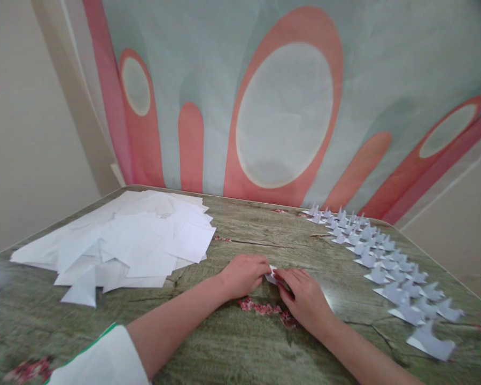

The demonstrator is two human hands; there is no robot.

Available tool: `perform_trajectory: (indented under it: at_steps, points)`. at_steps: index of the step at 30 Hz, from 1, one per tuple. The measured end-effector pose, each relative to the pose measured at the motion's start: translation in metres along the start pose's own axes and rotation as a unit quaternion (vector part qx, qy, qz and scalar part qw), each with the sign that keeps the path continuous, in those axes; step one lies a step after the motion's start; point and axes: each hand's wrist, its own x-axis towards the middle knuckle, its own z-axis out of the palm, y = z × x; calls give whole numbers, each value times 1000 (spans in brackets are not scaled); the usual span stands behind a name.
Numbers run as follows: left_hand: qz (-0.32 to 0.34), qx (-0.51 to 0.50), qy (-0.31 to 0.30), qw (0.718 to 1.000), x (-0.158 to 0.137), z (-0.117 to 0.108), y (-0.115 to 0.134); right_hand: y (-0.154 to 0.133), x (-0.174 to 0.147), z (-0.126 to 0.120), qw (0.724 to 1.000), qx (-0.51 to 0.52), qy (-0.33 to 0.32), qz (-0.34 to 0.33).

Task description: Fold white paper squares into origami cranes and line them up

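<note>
- centrally, the folded paper piece [271,276] sits between the left hand [246,274] and the right hand [302,297], just above or on the wood-patterned tabletop [224,347]; contact with the surface cannot be confirmed.
- governing relation: the piece lies to the right of the left fingertips and to the left of the right fingertips; neither hand is clearly nearer, as both touch it.
- long axis: the visible part appears to slant from the far left toward the near right, running from the left fingertips in under the right fingers. the covered portion prevents a firm reading.
- left grip: fingertips are drawn together on the left end of the piece.
- right grip: thumb and fingers are closed on the right end; the exact thumb contact is hidden.
- surroundings: the loose paper sheets [148,240] lie left of the hands, well apart from the piece; rows of folded paper figures [366,260] stand along the right side. a printed flower cluster [260,307] marks the tabletop just nearside of the hands.
</note>
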Motion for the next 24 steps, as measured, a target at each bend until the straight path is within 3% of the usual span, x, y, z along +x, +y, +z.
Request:
perform_trajectory:
  at_steps: [11,18,24]
  points:
    - [45,36,-43,997,-4,-1,-5,-1,-1,-4,1000,20,-4,12]
    - [83,107,-21,991,-4,-5,0,-5,0,-8,999,5,-41,-19]
    - [49,158,-21,986,-6,-12,17,-5,-1,-3,996,-59,-64,-26]
